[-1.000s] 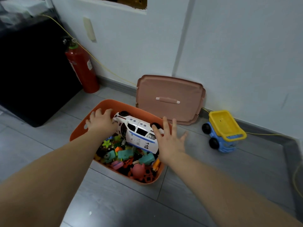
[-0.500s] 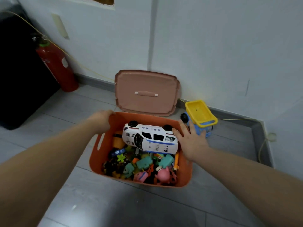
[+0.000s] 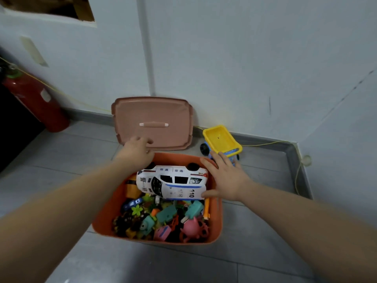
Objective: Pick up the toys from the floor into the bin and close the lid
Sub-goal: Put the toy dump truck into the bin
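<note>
The orange bin (image 3: 108, 213) stands on the grey floor, full of several small colourful toys. A white police car (image 3: 173, 182) lies on its side on top of them at the far end. My left hand (image 3: 135, 151) has its fingers curled over the bin's far left corner, just below the lid. My right hand (image 3: 225, 176) is spread flat at the far right corner, thumb against the car's end. The pinkish lid (image 3: 153, 115) leans upright on the wall behind the bin. A yellow and blue dump truck (image 3: 221, 139) sits on the floor just past my right fingertips.
A red fire extinguisher (image 3: 34, 99) stands at the left wall beside a dark cabinet. A thin yellow cable (image 3: 265, 142) runs along the skirting. Walls meet in a corner at the right.
The bin has slid right and toward the wall, now just in front of the lid and next to the dump truck. Both hands stayed at its far corners.
</note>
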`<state>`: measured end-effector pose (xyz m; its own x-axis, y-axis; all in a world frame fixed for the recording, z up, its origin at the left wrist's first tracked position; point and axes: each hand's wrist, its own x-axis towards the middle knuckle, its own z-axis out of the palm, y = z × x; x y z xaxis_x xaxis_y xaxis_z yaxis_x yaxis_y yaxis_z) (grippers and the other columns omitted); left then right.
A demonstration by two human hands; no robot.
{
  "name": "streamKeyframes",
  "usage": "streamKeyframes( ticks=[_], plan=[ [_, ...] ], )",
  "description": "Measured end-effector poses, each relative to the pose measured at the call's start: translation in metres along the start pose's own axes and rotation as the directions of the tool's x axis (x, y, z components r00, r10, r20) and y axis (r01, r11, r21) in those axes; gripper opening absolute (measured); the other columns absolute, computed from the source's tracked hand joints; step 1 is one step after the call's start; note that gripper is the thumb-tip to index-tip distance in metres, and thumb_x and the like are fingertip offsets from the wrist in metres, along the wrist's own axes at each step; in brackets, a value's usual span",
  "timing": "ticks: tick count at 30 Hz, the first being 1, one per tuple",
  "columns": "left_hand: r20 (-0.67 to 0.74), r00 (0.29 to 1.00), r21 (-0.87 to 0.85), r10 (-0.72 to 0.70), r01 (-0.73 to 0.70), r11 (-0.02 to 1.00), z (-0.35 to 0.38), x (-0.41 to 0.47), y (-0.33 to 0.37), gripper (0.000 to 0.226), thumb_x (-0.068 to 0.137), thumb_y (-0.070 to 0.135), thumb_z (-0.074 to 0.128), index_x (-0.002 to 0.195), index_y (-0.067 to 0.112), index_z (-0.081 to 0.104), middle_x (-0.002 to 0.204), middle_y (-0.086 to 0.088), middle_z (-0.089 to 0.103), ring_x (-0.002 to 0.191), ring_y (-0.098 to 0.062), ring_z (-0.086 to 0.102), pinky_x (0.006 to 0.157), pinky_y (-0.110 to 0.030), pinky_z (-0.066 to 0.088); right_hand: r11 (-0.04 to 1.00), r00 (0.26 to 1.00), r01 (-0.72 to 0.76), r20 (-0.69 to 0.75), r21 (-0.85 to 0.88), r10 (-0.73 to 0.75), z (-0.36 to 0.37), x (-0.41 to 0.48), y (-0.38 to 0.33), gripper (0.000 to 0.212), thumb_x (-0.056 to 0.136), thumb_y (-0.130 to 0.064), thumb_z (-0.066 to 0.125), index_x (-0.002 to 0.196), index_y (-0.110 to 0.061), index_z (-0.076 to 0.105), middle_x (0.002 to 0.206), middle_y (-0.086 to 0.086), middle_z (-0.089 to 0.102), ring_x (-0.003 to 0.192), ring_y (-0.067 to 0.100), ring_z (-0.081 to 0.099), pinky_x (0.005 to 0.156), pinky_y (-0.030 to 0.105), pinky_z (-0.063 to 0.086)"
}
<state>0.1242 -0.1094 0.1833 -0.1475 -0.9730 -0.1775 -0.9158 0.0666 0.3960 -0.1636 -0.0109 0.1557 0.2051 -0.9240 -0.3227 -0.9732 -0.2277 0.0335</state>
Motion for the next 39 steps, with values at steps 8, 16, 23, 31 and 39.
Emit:
streamKeyframes(
  ticks=[8, 16, 23, 31, 39],
  plan=[
    [0.075, 0.993, 0.027, 0.090, -0.092, 0.995, 0.035, 0.018, 0.066, 0.043, 0.096, 0.035, 0.051, 0.138, 0.029, 0.048, 0.144, -0.003, 0.043, 0.107, -0.021, 0.061, 0.096, -0.045, 0.052, 0.946, 0.967, -0.218, -0.077, 0.239, 0.243, 0.016, 0.035, 0.051, 0.080, 0.090, -0.078, 0.021, 0.157, -0.035, 0.015, 0.167, 0.007, 0.001, 0.152, 0.034, 0.005, 0.114, 0.065, 0.023],
    [0.100, 0.992, 0.084, 0.077, -0.086, 0.993, 0.070, 0.050, 0.104, 0.044, 0.094, 0.035, 0.052, 0.137, 0.027, 0.050, 0.140, -0.004, 0.047, 0.121, -0.027, 0.051, 0.102, -0.048, 0.046, 0.881, 0.937, -0.252, -0.128, 0.400, 0.326, 0.045, 0.085, 0.078, 0.067, 0.095, -0.058, 0.049, 0.152, -0.030, 0.028, 0.162, 0.011, 0.013, 0.144, 0.042, 0.018, 0.109, 0.063, 0.035],
    [0.104, 0.993, 0.026, 0.054, -0.057, 0.998, 0.089, 0.067, 0.112, 0.043, 0.097, 0.033, 0.051, 0.139, 0.022, 0.051, 0.140, -0.006, 0.048, 0.124, -0.025, 0.049, 0.102, -0.040, 0.045, 0.904, 0.944, -0.327, 0.127, 0.274, 0.303, 0.082, 0.111, 0.102, 0.075, 0.095, -0.053, 0.055, 0.154, -0.038, 0.012, 0.166, -0.001, -0.016, 0.145, 0.056, -0.010, 0.106, 0.071, 0.033],
    [0.115, 0.991, -0.009, 0.065, -0.064, 0.998, 0.093, 0.060, 0.105, 0.041, 0.099, 0.033, 0.050, 0.139, 0.024, 0.051, 0.141, -0.004, 0.046, 0.128, -0.021, 0.045, 0.104, -0.034, 0.037, 0.891, 0.915, -0.398, 0.158, 0.218, 0.370, 0.082, 0.107, 0.108, 0.036, 0.099, -0.033, 0.055, 0.134, -0.024, 0.048, 0.151, 0.007, 0.031, 0.149, 0.040, 0.001, 0.101, 0.072, 0.035],
    [0.118, 0.986, 0.000, 0.115, -0.116, 0.993, 0.081, 0.047, 0.114, 0.039, 0.099, 0.032, 0.050, 0.138, 0.024, 0.054, 0.139, -0.005, 0.049, 0.122, -0.020, 0.050, 0.097, -0.030, 0.039, 0.930, 0.930, -0.356, 0.139, 0.096, 0.341, 0.065, 0.072, 0.143, 0.023, 0.097, -0.024, 0.057, 0.119, -0.025, 0.061, 0.127, 0.017, 0.047, 0.136, 0.048, 0.032, 0.106, 0.058, 0.035]
  ],
)
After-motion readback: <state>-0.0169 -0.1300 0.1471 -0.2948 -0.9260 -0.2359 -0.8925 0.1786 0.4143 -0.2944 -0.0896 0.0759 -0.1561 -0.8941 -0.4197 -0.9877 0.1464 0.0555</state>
